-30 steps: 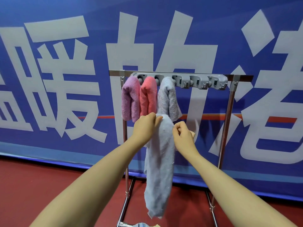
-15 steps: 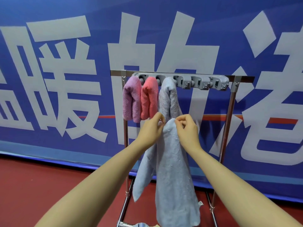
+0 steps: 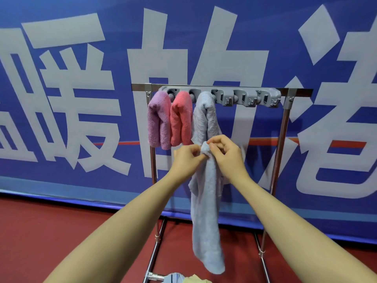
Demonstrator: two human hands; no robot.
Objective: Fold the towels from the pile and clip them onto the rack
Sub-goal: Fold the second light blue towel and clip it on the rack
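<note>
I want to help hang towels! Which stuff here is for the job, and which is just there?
For the job:
- pale blue terry towel, pinched by left hand and right hand
- grey plastic clip strip
- steel rack
- hung purple, coral and pale grey-blue towels

Just there:
- blue banner
- red floor

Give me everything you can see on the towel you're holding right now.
The held towel is pale blue-grey terry cloth, soft and fuzzy. It hangs as a long narrow strip, loosely gathered lengthwise, in front of the rack. Its top end is bunched into a small wad pinched between the left hand and right hand, just below the clipped grey towel. The lower end dangles free above the red floor. It is not yet clipped.
</note>
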